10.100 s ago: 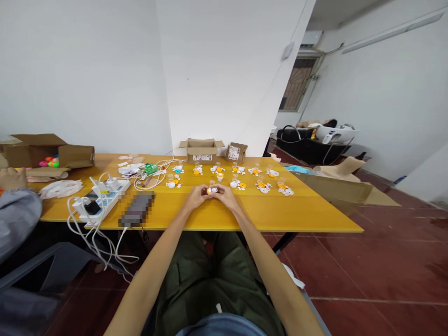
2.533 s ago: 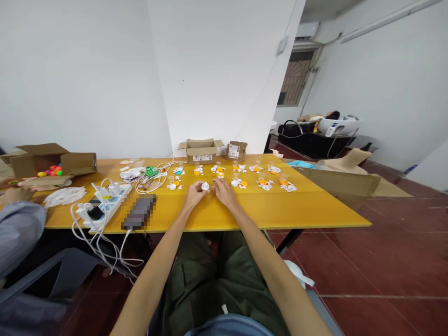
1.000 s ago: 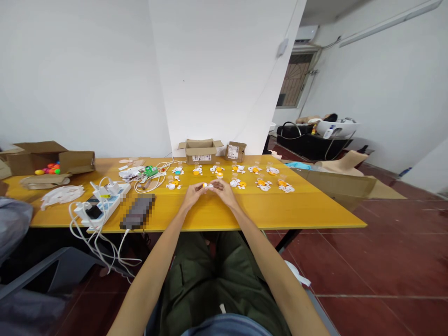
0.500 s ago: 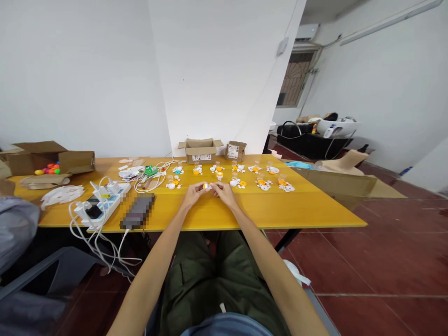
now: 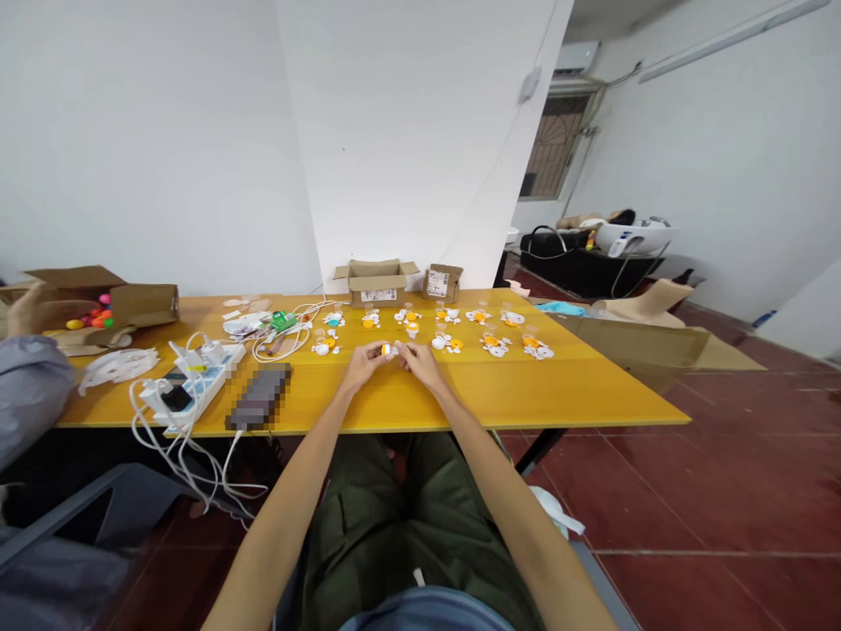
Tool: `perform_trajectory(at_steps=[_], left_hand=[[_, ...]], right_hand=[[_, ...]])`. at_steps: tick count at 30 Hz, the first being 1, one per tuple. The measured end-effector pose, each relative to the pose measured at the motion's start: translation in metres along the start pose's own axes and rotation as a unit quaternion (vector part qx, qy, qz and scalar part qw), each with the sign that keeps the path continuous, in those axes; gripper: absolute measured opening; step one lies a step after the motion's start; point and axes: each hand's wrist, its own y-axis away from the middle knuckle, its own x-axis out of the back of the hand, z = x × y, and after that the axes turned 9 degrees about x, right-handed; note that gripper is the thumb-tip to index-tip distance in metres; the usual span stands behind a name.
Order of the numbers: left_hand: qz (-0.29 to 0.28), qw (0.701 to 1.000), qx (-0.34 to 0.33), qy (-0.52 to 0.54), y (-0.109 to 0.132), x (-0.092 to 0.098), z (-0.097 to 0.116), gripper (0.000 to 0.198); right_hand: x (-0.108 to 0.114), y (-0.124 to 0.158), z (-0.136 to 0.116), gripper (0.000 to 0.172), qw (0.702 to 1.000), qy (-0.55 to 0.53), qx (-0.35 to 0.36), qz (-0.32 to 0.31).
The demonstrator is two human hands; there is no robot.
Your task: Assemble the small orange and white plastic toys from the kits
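Above the front half of the yellow table (image 5: 526, 399), my left hand (image 5: 361, 365) is closed on a small orange-and-white plastic piece (image 5: 385, 350). My right hand (image 5: 421, 361) meets it from the other side, its fingers pinched at a small whitish part (image 5: 395, 349) touching that piece. The exact kind of these parts is too small to make out. Just beyond my hands stands another orange-and-white piece (image 5: 413, 329). Past it lie several small groups of white discs, orange rings and clear cups, such as an orange ring (image 5: 455, 345) to the right.
A power strip (image 5: 210, 379) with cables and a blurred phone (image 5: 260, 396) lie to my left. At the back stand an open carton (image 5: 374, 287) and a smaller box (image 5: 441, 284). A co-worker's hand (image 5: 27, 312) is at a carton (image 5: 150, 304) with coloured balls.
My hands stay nearly in place, still together on the small parts. At far left, a co-worker's hand and sleeve have come into view by the carton of balls.
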Motion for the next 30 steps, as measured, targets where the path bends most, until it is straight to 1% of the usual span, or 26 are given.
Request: perform_trajectory(at_steps=[3, 7, 10, 14, 18, 23, 26, 28, 30], left_hand=[[0.008, 1.0, 0.003, 0.0, 0.0004, -0.0001, 0.0007, 0.038], [0.01, 1.0, -0.001, -0.004, 0.0004, -0.0005, 0.0014, 0.037], [0.011, 1.0, 0.005, -0.009, 0.0001, -0.0005, 0.0011, 0.04], [0.004, 1.0, 0.003, -0.011, -0.0002, 0.0, -0.0001, 0.04], [0.002, 1.0, 0.004, -0.01, -0.0003, 0.0006, -0.0006, 0.041], [0.005, 1.0, 0.005, -0.003, -0.0002, 0.0001, 0.0006, 0.04], [0.006, 1.0, 0.008, -0.004, 0.0003, 0.0, 0.0008, 0.039], [0.004, 1.0, 0.008, -0.003, 0.0004, 0.0003, 0.0003, 0.038], [0.002, 1.0, 0.006, -0.002, 0.0001, 0.0007, -0.0004, 0.039]], right_hand=[[0.0001, -0.0002, 0.0011, 0.061, 1.0, 0.011, -0.003, 0.002], [-0.0028, 0.0, 0.0027, 0.053, 0.999, -0.039, -0.001, 0.01], [-0.0045, 0.0002, 0.0029, 0.052, 0.998, -0.064, 0.007, 0.009], [-0.0027, -0.0002, 0.0023, 0.053, 0.999, -0.034, 0.003, -0.009], [-0.0002, -0.0011, 0.0031, 0.059, 1.0, 0.005, -0.004, -0.005], [-0.0029, -0.0009, 0.005, 0.047, 0.999, -0.053, 0.004, 0.013], [-0.0042, -0.0003, 0.0048, 0.047, 0.998, -0.069, 0.0, 0.011], [-0.0034, -0.0001, 0.004, 0.049, 0.999, -0.05, 0.001, 0.001], [-0.0019, -0.0004, 0.0028, 0.054, 1.0, -0.025, 0.0, -0.002]])
